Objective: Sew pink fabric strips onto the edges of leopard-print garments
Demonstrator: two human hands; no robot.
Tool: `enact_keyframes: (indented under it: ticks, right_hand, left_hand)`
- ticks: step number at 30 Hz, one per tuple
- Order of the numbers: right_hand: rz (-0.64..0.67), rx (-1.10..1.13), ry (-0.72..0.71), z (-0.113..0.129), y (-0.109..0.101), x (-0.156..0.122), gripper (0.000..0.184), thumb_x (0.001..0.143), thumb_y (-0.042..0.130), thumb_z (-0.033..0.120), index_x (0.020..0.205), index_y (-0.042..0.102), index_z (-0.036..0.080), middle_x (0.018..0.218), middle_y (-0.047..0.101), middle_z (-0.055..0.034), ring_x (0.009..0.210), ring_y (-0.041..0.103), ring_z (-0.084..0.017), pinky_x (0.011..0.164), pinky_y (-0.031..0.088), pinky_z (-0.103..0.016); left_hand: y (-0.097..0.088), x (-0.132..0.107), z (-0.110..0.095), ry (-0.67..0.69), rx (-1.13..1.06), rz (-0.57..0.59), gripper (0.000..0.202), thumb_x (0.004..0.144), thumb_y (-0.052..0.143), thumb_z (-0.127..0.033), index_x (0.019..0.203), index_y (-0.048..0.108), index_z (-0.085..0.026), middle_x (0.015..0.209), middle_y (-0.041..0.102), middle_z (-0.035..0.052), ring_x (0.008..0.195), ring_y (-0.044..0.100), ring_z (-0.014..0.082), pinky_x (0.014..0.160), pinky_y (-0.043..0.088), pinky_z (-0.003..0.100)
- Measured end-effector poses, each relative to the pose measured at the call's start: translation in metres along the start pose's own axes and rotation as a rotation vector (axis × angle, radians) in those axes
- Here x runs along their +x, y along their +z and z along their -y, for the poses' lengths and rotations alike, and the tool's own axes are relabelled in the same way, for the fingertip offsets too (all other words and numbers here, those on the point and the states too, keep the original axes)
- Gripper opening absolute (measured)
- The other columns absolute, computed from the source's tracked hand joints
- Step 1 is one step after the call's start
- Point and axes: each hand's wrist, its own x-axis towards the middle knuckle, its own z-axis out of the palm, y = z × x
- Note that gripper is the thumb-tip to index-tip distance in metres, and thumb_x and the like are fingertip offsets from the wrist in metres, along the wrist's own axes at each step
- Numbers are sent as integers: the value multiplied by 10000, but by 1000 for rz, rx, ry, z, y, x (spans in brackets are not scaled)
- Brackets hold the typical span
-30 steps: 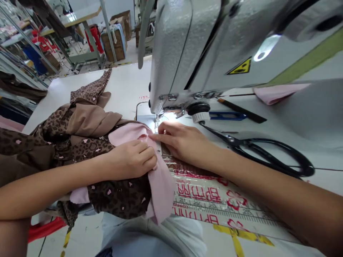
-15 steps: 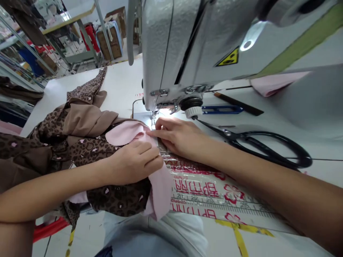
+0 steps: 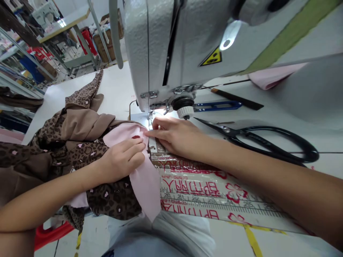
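Note:
A piece of pink fabric (image 3: 147, 185) lies over a brown leopard-print garment (image 3: 115, 198), beside the needle and presser foot (image 3: 150, 119) of a sewing machine (image 3: 160, 46). My left hand (image 3: 122, 159) is closed on the pink fabric, fingers curled into it. My right hand (image 3: 174, 137) rests on the machine bed just right of the presser foot. Its index finger is stretched out, the tip touching the pink fabric's edge; the lower fingers are partly hidden. A dark red spot shows at the fold above my left fingers.
Black scissors (image 3: 257, 141), blue thread snips (image 3: 217, 106) and a dark flat tool (image 3: 237, 99) lie right of the needle. A printed ruler strip (image 3: 198, 198) runs along the table's front edge. More pink cloth (image 3: 273, 76) sits under the machine arm.
My left hand has slid slightly left and its grip on the pink fabric has shifted. The fabric's lower end now hangs in a point. The view has moved a little.

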Motion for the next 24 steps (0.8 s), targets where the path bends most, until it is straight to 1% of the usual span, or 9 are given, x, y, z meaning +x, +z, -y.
enact_keyframes:
  ticks: [4,7,11,14,16,18,19,21,24]
  right_hand:
    - [-7,20,24,1,0,0,333,880,387,199,1080,643,271,994,593,-58,718,542,-156,608,402,-281]
    - [13,27,50,2,-1,1,325,879,392,189,1079,643,241,998,597,-64,718,543,-153,622,400,-280]
    - [19,-17,54,3,-2,2,309,878,393,187,1053,645,226,968,599,-66,685,531,-156,584,374,-282]
    - [10,-37,40,4,-2,2,289,870,408,186,1028,644,238,947,599,-54,648,518,-142,557,360,-271]
    - [-8,-45,36,4,-2,1,284,870,405,180,1013,644,236,961,596,-55,654,520,-140,558,369,-267]
    - [-39,-10,16,5,-2,1,296,870,393,162,1044,625,223,1038,581,-70,715,540,-154,589,402,-276]
    - [-60,40,1,5,-1,1,303,869,391,154,1071,609,215,1089,566,-76,760,549,-163,619,422,-286]
    - [-99,204,-27,6,1,3,301,863,412,149,1110,577,194,1150,548,-78,850,557,-171,701,451,-306]
    - [-160,451,-44,6,4,8,217,840,501,180,1032,601,166,1082,585,-65,905,560,-170,787,449,-313]
  left_hand:
    - [5,1,-2,-20,15,7,105,875,387,-58,874,487,-91,966,637,139,1001,592,190,895,523,352]
    - [6,3,-2,-38,54,30,107,869,431,-73,944,507,-60,959,633,144,974,597,198,887,525,351]
    - [7,4,-2,-13,104,59,96,864,451,-83,892,537,-51,987,625,155,1007,580,216,916,506,348]
    - [9,5,-1,-88,82,90,140,885,407,-100,910,540,-67,986,620,144,1002,570,197,900,507,345]
    - [11,6,0,-133,36,110,169,891,381,-107,845,544,-98,962,621,132,968,571,189,858,513,353]
    - [12,6,3,-184,-83,72,168,883,386,-119,822,542,-113,940,623,124,946,570,190,848,503,365]
    - [11,5,5,-251,-179,33,140,871,408,-132,847,545,-118,941,623,116,943,571,188,859,492,367]
    - [7,4,9,-482,-421,-57,106,831,472,-172,900,544,-136,951,625,89,936,578,178,861,479,347]
    - [-3,2,14,-879,-735,-132,86,755,552,-223,799,521,-158,856,635,31,805,601,150,737,490,271]
